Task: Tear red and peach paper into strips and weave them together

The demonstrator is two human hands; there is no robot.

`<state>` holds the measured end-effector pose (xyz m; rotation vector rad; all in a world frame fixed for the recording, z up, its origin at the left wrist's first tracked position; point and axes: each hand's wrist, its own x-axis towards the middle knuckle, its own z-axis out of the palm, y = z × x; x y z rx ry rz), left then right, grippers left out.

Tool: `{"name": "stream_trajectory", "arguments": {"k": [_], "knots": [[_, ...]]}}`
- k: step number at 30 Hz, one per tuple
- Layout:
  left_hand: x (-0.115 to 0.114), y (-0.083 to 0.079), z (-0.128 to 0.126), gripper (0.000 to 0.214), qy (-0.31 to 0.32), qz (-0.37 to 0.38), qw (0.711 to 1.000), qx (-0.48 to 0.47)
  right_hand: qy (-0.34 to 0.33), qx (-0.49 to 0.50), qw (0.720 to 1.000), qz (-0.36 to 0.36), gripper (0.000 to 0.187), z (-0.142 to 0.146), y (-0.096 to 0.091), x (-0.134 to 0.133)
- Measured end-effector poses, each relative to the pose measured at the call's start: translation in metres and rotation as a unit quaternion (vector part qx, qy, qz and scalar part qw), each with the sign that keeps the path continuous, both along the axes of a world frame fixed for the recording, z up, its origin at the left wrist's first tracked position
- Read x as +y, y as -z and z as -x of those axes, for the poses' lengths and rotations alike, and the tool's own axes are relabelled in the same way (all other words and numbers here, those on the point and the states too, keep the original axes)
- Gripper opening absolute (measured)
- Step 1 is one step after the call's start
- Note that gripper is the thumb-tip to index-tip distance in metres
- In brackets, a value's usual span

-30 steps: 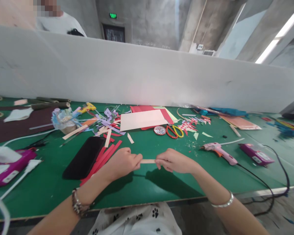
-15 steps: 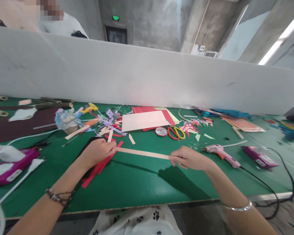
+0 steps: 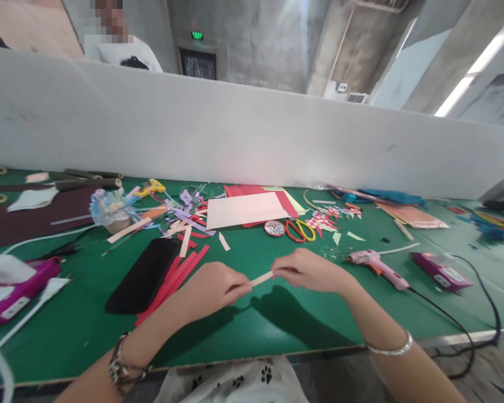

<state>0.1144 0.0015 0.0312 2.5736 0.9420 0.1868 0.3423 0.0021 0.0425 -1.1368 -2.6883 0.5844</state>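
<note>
Between my two hands, above the green table, is a pale peach paper strip (image 3: 261,278); only a short length of it shows. My left hand (image 3: 214,282) pinches its left end and my right hand (image 3: 308,270) pinches the right, with fingers closed on both sides. The rest of the strip is hidden by my fingers. Left of my left hand lie red paper strips (image 3: 178,274) beside a black phone (image 3: 145,275). Beyond my hands are red-and-yellow-handled scissors (image 3: 296,230), a small round tin (image 3: 274,228) and a pale paper sheet (image 3: 246,210).
To the right, a pink glue gun (image 3: 380,266) lies near a purple power strip (image 3: 441,271) with a black cord. Another purple power strip (image 3: 21,291) is at the left. Paper scraps (image 3: 187,207) lie before a white partition (image 3: 243,129). A person (image 3: 126,53) is behind it.
My left hand has moved right and nearer to me, closer to my right hand. Less of the strip shows between them, and the phone is now uncovered.
</note>
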Motion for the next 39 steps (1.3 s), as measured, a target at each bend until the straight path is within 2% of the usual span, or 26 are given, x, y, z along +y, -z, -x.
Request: {"name": "stream_trajectory", "arguments": {"k": [6,9,12,17,22,24,27,29,31,33,36,39], "knots": [[0.001,-0.002,-0.002,0.043,-0.052,0.079,0.995,-0.009,-0.016,0.0,0.99,-0.141,0.018,0.027,0.011,0.0],[0.0,-0.004,-0.004,0.048,-0.057,0.088,0.995,-0.004,0.003,-0.019,0.987,-0.16,0.017,0.042,0.016,-0.003],[-0.001,-0.002,-0.002,0.047,-0.049,0.087,0.995,-0.003,0.031,-0.025,0.988,-0.148,0.015,0.044,0.022,-0.001],[0.006,0.005,0.014,0.043,-0.04,0.073,0.997,0.0,0.088,0.009,0.99,-0.114,0.013,0.021,0.034,0.008],[0.013,0.005,0.036,0.044,-0.042,0.143,0.989,-0.024,0.11,0.048,0.99,-0.068,0.016,-0.014,0.044,0.011],[0.015,0.001,0.046,0.045,-0.056,0.162,0.985,-0.018,0.132,0.038,0.988,-0.076,0.016,-0.031,0.045,0.01],[0.017,-0.005,0.059,0.044,-0.077,0.165,0.983,-0.005,0.222,0.005,0.967,-0.123,0.016,-0.052,0.043,0.007],[0.018,-0.008,0.062,0.045,-0.078,0.154,0.985,0.0,0.264,0.025,0.953,-0.145,0.017,-0.054,0.04,0.003],[0.019,-0.009,0.058,0.044,-0.067,0.141,0.988,0.008,0.25,0.081,0.951,-0.163,0.018,-0.043,0.035,-0.003],[0.019,-0.01,0.05,0.044,-0.051,0.134,0.99,0.016,0.187,0.126,0.956,-0.189,0.017,-0.021,0.031,-0.009],[0.018,-0.01,0.034,0.042,-0.032,0.146,0.989,0.019,0.083,0.1,0.974,-0.184,0.024,0.015,0.029,-0.014],[0.016,-0.008,0.023,0.041,-0.021,0.154,0.988,0.018,0.036,0.039,0.988,-0.145,0.018,0.039,0.033,-0.011]]}}
